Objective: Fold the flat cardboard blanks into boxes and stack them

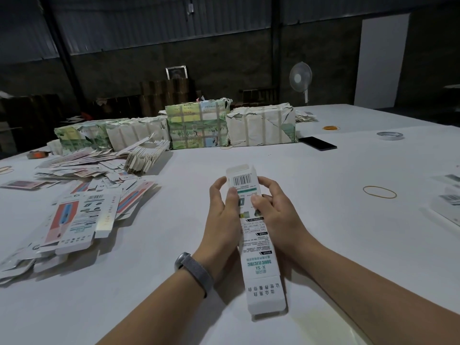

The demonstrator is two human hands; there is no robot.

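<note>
Box point(258, 245) lengthwise, barcode end away

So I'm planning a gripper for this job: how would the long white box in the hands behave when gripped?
The long white box is thin printed card, probably light and easily crushed. Its far end looks open, so it may flex there. Both the left hand and right hand steady it, suggesting it twists easily.
</note>
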